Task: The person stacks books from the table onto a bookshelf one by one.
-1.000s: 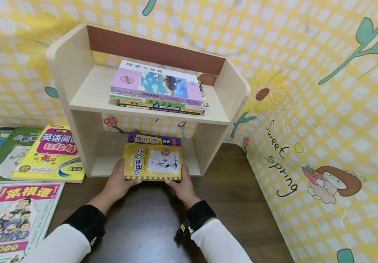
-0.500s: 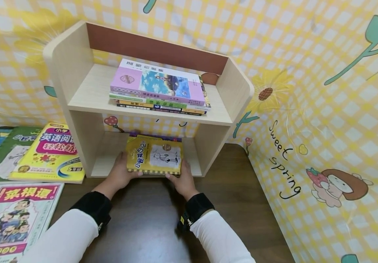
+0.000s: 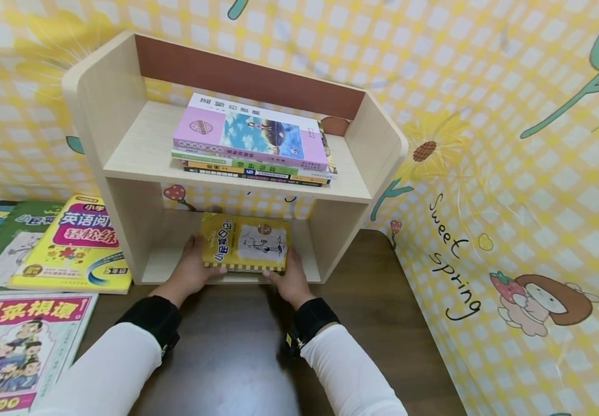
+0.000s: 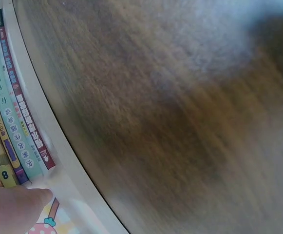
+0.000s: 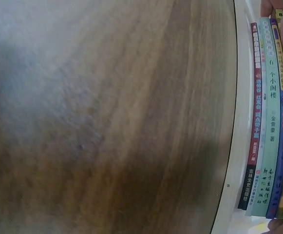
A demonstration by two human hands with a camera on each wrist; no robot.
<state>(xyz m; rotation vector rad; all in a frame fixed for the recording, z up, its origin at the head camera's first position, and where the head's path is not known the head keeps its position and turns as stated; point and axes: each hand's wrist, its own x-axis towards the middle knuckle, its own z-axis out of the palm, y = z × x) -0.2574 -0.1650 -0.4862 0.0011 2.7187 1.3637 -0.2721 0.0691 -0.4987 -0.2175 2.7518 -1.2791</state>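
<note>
Just below the middle of the frame, the left hand (image 3: 190,274) and right hand (image 3: 290,279) grip the yellow book (image 3: 246,242) from opposite ends, presumably to keep it square on the pile (image 5: 273,122) beneath, inside the shelf's (image 3: 135,231) lower bay.

Wears long white sleeves (image 3: 352,372) and broad black wrist bands (image 3: 151,322); carries a small dark fitting (image 3: 292,346) at the right band's inner edge, flecked with a yellow mark (image 3: 288,340); leaves fingers (image 3: 191,247) bare. Shows plain, lightly creased cloth.
</note>
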